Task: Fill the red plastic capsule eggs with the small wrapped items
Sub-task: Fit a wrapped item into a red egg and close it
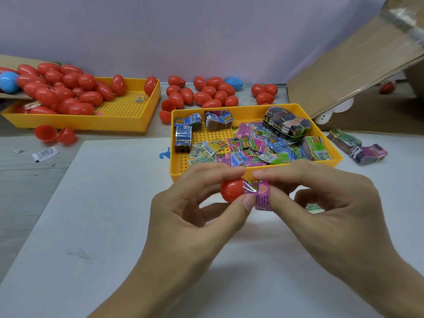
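My left hand [197, 212] pinches a red egg half [231, 190] between thumb and fingers, its mouth turned to the right. My right hand [325, 203] pinches a pink wrapped item [260, 193] whose left end sits at the mouth of that half. Just behind my hands stands a yellow tray [181, 173] holding several loose and bundled wrapped items [247, 148]. Closed red eggs [202, 92] lie in a cluster on the table behind that tray. More red eggs [62, 88] are heaped in a second yellow tray [128, 125] at the back left.
Two open red egg halves [54, 134] lie in front of the left tray, and others [166, 111] between the trays. Blue eggs [234, 83] [8, 81] sit among the red ones. Bundled packets [358, 148] lie right of the near tray. A cardboard box [358, 72] leans at the back right.
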`<control>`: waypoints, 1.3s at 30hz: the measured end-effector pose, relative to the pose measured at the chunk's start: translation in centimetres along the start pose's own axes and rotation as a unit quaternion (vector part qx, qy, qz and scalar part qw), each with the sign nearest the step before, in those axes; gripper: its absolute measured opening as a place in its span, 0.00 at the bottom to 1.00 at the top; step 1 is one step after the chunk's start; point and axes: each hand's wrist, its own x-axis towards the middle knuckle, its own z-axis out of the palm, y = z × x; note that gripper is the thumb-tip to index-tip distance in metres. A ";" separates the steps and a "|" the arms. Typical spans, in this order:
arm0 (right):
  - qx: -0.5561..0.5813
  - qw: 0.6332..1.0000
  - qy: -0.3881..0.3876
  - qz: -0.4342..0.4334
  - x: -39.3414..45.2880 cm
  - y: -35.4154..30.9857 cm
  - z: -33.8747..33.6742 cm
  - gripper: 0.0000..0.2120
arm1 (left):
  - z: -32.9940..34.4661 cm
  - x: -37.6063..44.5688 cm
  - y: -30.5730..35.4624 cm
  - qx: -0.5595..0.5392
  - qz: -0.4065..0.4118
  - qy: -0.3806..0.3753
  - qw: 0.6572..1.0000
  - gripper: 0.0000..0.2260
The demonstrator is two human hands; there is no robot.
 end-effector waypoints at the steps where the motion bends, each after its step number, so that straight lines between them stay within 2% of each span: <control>1: -0.002 1.000 0.001 0.003 0.0 0.0 0.0 0.07 | 0.0 0.0 0.0 -0.005 -0.003 0.002 1.000 0.14; 7: 0.000 1.000 0.004 0.023 0.0 0.0 -0.2 0.06 | 0.0 0.0 0.3 -0.027 -0.015 -0.005 1.000 0.19; 12: 0.055 0.998 -0.023 0.021 0.3 -0.5 -0.3 0.02 | -0.1 0.1 0.4 -0.027 -0.027 0.001 0.999 0.19; 16: 0.092 0.995 -0.013 0.040 0.1 -0.5 -0.4 0.05 | -0.2 0.3 0.2 -0.032 -0.035 0.010 0.999 0.18; 26: 0.050 0.998 0.003 0.032 0.1 -0.5 -0.2 0.09 | -0.2 -0.1 0.3 -0.015 -0.018 -0.019 1.000 0.17; 39: 0.030 0.999 -0.021 0.014 0.2 -0.5 -0.2 0.03 | -0.2 -0.1 0.2 -0.008 -0.020 -0.024 0.999 0.17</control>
